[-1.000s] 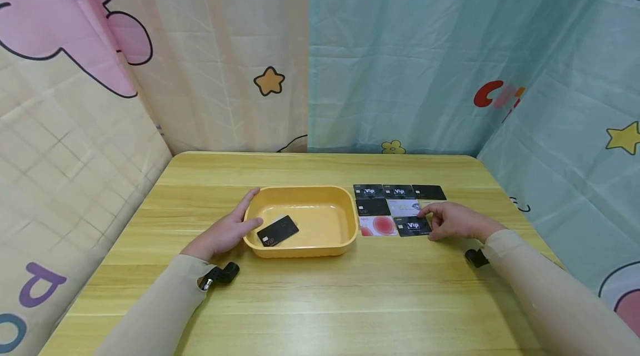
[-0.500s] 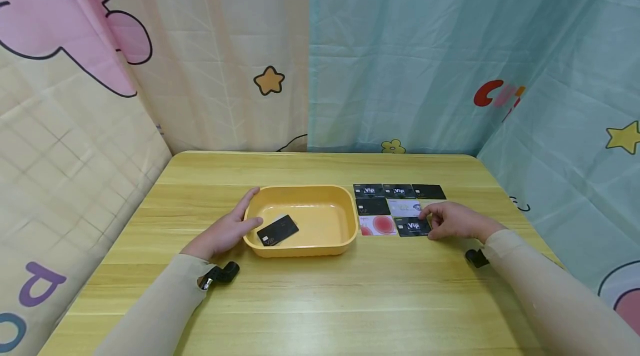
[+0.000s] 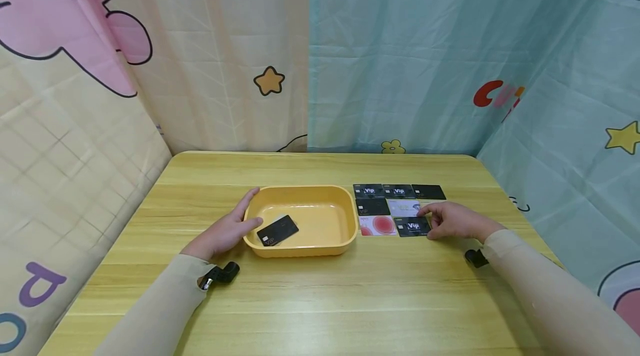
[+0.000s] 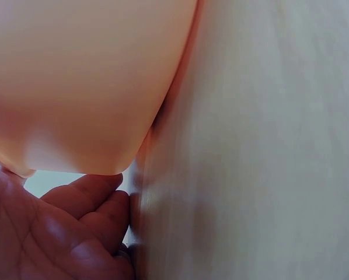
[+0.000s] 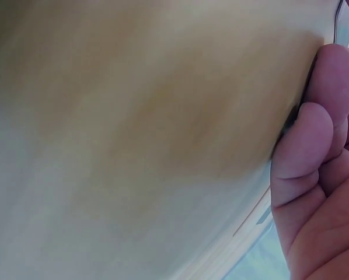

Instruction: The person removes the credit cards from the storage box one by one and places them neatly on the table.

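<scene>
On the left, my left hand (image 3: 226, 234) holds the left end of a yellow plastic tray (image 3: 301, 250), its thumb over the rim. The left wrist view shows fingers (image 4: 84, 195) against the tray's outer wall (image 4: 75, 87). A black VIP card (image 3: 278, 230) lies tilted inside. Right of the tray, cards lie in rows. My right hand (image 3: 457, 220) has its curled index finger and thumb at the upper and right edges of a front-row black Vip card (image 3: 413, 226), flat on the table. The right wrist view shows curled fingers (image 5: 306, 140) close to the tabletop, the card mostly hidden.
A white card with a pink circle (image 3: 378, 225) lies left of the held card. Behind are a silver card (image 3: 404, 207) and several black cards (image 3: 398, 191). My right hand partly covers a pale card. Printed curtains (image 3: 400, 67) stand behind the wooden table (image 3: 320, 311).
Barely anything differs: the right thumb and index finger shift very slightly at the front Vip card. The left hand, tray and other cards stay where they were.
</scene>
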A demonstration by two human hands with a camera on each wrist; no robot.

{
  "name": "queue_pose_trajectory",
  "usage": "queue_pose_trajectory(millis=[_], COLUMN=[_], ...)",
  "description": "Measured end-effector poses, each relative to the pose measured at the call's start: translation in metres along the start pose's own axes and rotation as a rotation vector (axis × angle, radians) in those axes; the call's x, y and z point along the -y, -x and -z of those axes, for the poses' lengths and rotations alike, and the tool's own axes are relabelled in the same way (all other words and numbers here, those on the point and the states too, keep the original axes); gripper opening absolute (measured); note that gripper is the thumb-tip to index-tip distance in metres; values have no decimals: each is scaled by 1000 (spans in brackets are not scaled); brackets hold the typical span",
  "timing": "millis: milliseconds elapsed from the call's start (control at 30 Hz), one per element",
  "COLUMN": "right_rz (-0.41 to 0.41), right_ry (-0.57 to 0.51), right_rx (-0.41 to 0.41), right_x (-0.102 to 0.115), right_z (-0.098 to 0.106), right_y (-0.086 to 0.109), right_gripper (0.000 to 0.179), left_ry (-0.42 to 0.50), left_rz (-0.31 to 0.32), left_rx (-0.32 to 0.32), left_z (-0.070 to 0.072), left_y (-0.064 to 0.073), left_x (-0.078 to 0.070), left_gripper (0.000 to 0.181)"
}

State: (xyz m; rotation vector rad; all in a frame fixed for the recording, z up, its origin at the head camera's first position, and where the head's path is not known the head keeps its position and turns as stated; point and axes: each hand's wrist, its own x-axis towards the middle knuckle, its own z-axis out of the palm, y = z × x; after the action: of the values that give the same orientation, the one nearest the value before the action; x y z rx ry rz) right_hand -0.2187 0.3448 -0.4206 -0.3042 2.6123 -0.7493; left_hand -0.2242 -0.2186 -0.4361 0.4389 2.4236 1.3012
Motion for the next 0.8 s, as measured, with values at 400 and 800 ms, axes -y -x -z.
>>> queue_pose_trajectory(millis=[400, 800], right_rz=[1, 38], right_ry=[14, 41], right_rx=[-5, -26], right_x=[1, 14], right_z=[-1, 10], right_y=[-1, -7], right_gripper=[46, 49], left_ry=[-3, -18], left_rz=[-6, -3], left_rx=[1, 6], left_z=[0, 0], left_y=[0, 0], left_x=[0, 1], left_gripper=[80, 81])
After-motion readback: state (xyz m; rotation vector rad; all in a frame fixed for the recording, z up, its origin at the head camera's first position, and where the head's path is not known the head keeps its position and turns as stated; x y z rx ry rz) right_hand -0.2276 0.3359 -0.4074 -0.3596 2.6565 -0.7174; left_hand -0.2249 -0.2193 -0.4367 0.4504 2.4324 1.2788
